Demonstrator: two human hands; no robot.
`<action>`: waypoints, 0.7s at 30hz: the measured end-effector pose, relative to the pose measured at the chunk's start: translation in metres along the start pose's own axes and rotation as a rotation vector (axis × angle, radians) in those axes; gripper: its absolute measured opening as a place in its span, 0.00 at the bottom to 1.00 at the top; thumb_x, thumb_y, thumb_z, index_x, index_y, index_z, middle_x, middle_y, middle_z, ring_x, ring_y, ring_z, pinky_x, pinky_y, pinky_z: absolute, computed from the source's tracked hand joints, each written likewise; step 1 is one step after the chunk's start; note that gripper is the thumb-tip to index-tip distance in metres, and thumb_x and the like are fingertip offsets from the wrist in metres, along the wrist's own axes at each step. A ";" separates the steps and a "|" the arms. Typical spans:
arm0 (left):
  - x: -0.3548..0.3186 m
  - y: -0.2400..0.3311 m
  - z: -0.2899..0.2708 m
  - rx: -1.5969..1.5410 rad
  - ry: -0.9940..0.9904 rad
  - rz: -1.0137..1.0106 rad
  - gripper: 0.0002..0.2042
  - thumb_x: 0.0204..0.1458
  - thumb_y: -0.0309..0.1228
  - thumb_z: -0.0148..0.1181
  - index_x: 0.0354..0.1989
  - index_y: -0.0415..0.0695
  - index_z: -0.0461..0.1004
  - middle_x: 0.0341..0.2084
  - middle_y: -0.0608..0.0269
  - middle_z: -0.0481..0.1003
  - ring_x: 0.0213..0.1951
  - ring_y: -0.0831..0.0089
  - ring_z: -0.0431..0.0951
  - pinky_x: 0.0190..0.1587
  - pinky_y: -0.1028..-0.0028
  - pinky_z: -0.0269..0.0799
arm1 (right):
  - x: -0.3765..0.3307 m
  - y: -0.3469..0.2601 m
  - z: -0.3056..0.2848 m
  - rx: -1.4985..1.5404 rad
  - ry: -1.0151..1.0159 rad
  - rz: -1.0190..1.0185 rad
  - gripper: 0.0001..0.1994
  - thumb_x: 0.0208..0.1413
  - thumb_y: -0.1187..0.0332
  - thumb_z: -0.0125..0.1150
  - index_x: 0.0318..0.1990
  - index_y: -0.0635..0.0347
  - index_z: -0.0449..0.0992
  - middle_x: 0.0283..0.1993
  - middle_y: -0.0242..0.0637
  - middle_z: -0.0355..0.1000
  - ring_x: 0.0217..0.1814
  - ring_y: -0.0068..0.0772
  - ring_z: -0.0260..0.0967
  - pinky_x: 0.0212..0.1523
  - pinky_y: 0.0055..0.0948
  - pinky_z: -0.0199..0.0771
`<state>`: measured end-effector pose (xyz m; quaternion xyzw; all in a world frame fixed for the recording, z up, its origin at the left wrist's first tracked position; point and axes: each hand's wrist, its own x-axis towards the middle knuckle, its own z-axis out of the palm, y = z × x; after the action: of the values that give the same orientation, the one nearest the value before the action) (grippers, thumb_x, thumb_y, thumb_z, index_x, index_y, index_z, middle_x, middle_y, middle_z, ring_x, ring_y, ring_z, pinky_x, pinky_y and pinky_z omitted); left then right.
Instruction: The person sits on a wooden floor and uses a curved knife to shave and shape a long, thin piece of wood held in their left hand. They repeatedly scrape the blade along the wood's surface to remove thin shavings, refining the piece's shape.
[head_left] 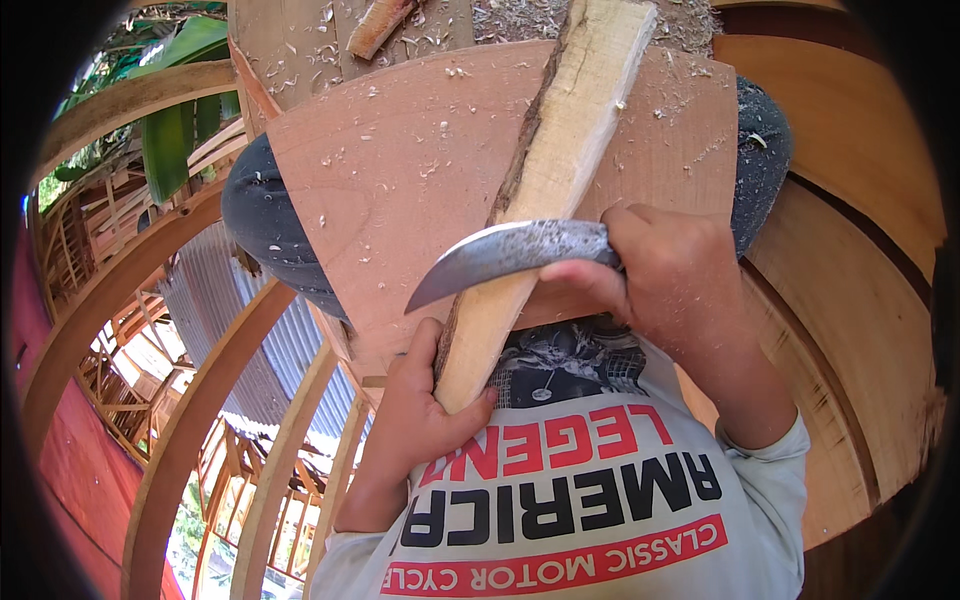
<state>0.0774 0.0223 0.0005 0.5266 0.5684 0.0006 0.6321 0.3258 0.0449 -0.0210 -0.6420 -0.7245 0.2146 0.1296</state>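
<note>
A long pale strip of wood (570,150), with dark bark along its left edge, slants from the far right down toward my body. My left hand (428,395) is closed round its near end. In my right hand (672,265) is a knife (505,258) with a broad curved blade; the fist hides its handle. The blade lies across the strip, its tip pointing left, and my right thumb rests along the blade's near side. Under the strip, a reddish wooden board (400,170) spans my lap.
Shavings dot the board and the planks (290,50) beyond it, where a short wood offcut (382,25) lies. Curved wooden ribs (190,430) stand at the left, with corrugated metal sheets (215,310) behind. Wide curved planks (830,330) rise at the right.
</note>
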 end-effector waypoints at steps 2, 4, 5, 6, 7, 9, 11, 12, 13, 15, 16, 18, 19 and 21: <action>-0.002 -0.004 -0.002 -0.011 -0.001 -0.020 0.21 0.36 0.31 0.64 0.38 0.39 0.61 0.23 0.54 0.70 0.28 0.71 0.72 0.32 0.73 0.67 | 0.004 0.008 -0.007 -0.001 -0.023 0.241 0.24 0.49 0.47 0.60 0.18 0.61 0.69 0.16 0.45 0.66 0.18 0.46 0.67 0.19 0.34 0.64; -0.004 -0.006 -0.001 -0.028 -0.005 -0.015 0.21 0.36 0.31 0.64 0.38 0.39 0.61 0.23 0.54 0.70 0.27 0.71 0.72 0.31 0.73 0.67 | 0.028 0.036 -0.031 -0.008 -0.013 0.728 0.24 0.49 0.48 0.61 0.18 0.62 0.69 0.18 0.45 0.67 0.21 0.47 0.68 0.21 0.35 0.65; -0.001 -0.005 0.000 -0.023 -0.004 0.001 0.21 0.36 0.31 0.64 0.38 0.39 0.61 0.23 0.55 0.70 0.27 0.71 0.72 0.31 0.73 0.67 | 0.025 0.035 -0.027 -0.038 0.011 0.543 0.25 0.49 0.45 0.59 0.18 0.62 0.70 0.17 0.45 0.66 0.19 0.46 0.68 0.20 0.35 0.65; 0.000 -0.004 -0.001 -0.022 0.001 -0.004 0.21 0.36 0.31 0.63 0.38 0.39 0.61 0.23 0.55 0.70 0.27 0.71 0.72 0.31 0.73 0.67 | 0.014 0.026 -0.020 -0.071 0.027 0.371 0.27 0.49 0.43 0.57 0.18 0.62 0.70 0.15 0.45 0.66 0.17 0.46 0.68 0.19 0.36 0.66; 0.000 -0.003 -0.002 -0.022 0.005 -0.008 0.21 0.36 0.31 0.63 0.38 0.39 0.61 0.23 0.55 0.70 0.27 0.71 0.72 0.32 0.73 0.67 | 0.005 0.016 -0.012 -0.104 0.042 0.198 0.28 0.50 0.41 0.55 0.17 0.62 0.71 0.14 0.45 0.66 0.16 0.45 0.68 0.17 0.36 0.66; 0.001 -0.005 -0.002 -0.049 -0.012 -0.019 0.21 0.37 0.31 0.64 0.38 0.39 0.61 0.23 0.55 0.70 0.28 0.71 0.72 0.32 0.73 0.67 | 0.003 0.006 -0.004 -0.064 0.016 0.116 0.29 0.53 0.42 0.53 0.17 0.62 0.71 0.15 0.47 0.67 0.16 0.46 0.69 0.17 0.36 0.66; 0.000 -0.010 -0.002 -0.096 -0.028 -0.044 0.21 0.37 0.32 0.64 0.38 0.39 0.61 0.24 0.55 0.70 0.28 0.71 0.73 0.32 0.74 0.67 | 0.007 0.020 -0.003 -0.102 0.059 0.233 0.29 0.53 0.43 0.52 0.17 0.63 0.72 0.15 0.47 0.67 0.16 0.46 0.69 0.17 0.37 0.66; -0.001 -0.008 -0.002 -0.088 -0.021 -0.045 0.21 0.37 0.32 0.64 0.38 0.39 0.61 0.24 0.54 0.71 0.28 0.71 0.73 0.32 0.74 0.67 | 0.015 0.040 -0.004 -0.060 0.117 0.402 0.30 0.53 0.42 0.53 0.17 0.64 0.72 0.14 0.48 0.66 0.16 0.46 0.68 0.17 0.37 0.66; -0.002 -0.004 -0.003 -0.080 -0.014 -0.046 0.21 0.37 0.32 0.64 0.38 0.39 0.61 0.24 0.54 0.71 0.28 0.71 0.73 0.32 0.74 0.67 | 0.015 0.040 -0.006 -0.022 0.070 0.444 0.30 0.52 0.42 0.54 0.17 0.65 0.72 0.13 0.48 0.66 0.16 0.47 0.68 0.17 0.37 0.66; 0.000 -0.001 -0.005 -0.066 -0.012 -0.036 0.21 0.37 0.32 0.64 0.38 0.39 0.62 0.24 0.54 0.71 0.27 0.71 0.74 0.32 0.74 0.68 | 0.014 0.030 -0.020 0.054 -0.009 0.548 0.30 0.51 0.42 0.55 0.18 0.65 0.72 0.13 0.48 0.66 0.15 0.47 0.68 0.17 0.36 0.66; 0.001 -0.001 -0.007 -0.067 -0.017 -0.030 0.21 0.37 0.32 0.64 0.38 0.39 0.62 0.24 0.54 0.72 0.27 0.70 0.74 0.31 0.74 0.68 | 0.007 0.019 -0.011 -0.057 0.008 0.327 0.29 0.50 0.42 0.56 0.18 0.65 0.73 0.13 0.47 0.65 0.15 0.47 0.68 0.17 0.36 0.66; 0.004 -0.003 -0.006 -0.052 -0.025 -0.009 0.21 0.38 0.33 0.64 0.37 0.39 0.62 0.23 0.53 0.72 0.26 0.68 0.75 0.30 0.73 0.68 | 0.001 -0.004 -0.005 -0.041 -0.023 0.154 0.28 0.49 0.43 0.58 0.18 0.64 0.72 0.13 0.47 0.66 0.16 0.47 0.68 0.18 0.35 0.66; 0.005 -0.003 -0.005 -0.039 -0.016 -0.002 0.20 0.38 0.33 0.64 0.37 0.39 0.62 0.23 0.53 0.73 0.26 0.67 0.76 0.30 0.73 0.68 | 0.000 -0.006 -0.006 -0.067 -0.075 0.138 0.28 0.48 0.43 0.58 0.18 0.64 0.72 0.15 0.47 0.66 0.17 0.47 0.68 0.19 0.35 0.66; 0.001 -0.005 -0.003 -0.027 0.013 -0.009 0.20 0.38 0.34 0.64 0.37 0.39 0.62 0.22 0.52 0.73 0.25 0.64 0.77 0.30 0.72 0.69 | 0.013 0.016 -0.015 -0.015 -0.037 0.415 0.27 0.48 0.43 0.58 0.18 0.63 0.72 0.15 0.47 0.67 0.17 0.47 0.68 0.19 0.35 0.66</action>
<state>0.0726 0.0227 -0.0028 0.5155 0.5749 0.0087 0.6354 0.3451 0.0613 -0.0171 -0.7744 -0.5806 0.2430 0.0644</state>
